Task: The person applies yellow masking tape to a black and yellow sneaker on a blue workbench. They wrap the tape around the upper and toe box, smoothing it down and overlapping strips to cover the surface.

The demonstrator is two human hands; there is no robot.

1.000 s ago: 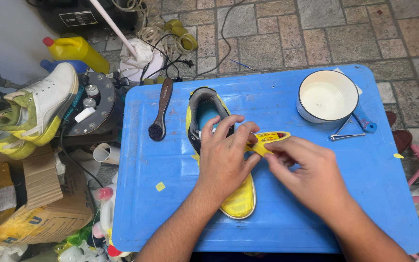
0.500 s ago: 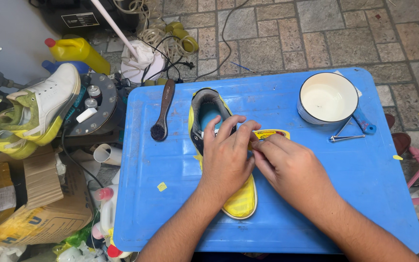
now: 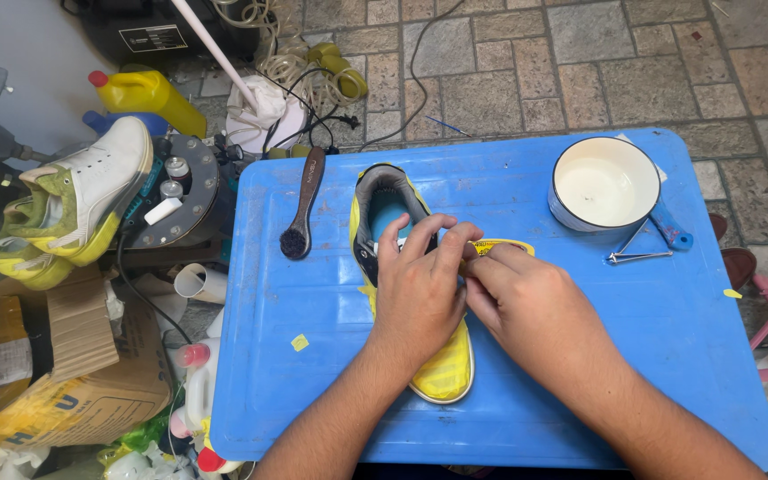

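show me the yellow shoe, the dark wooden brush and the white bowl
Yellow shoe with grey collar (image 3: 444,373), head view, toe.
Dark wooden brush (image 3: 306,191), head view, handle.
White round bowl (image 3: 571,209), head view, outer wall.

On your worktop (image 3: 313,391) the shoe (image 3: 406,293) lies at the middle, heel far and toe near. Your left hand (image 3: 420,289) rests on it, touching your right hand (image 3: 522,307) just to its right. The brush (image 3: 302,206) lies left of the shoe. The bowl (image 3: 604,182) stands at the far right, tongs (image 3: 637,247) just near it.
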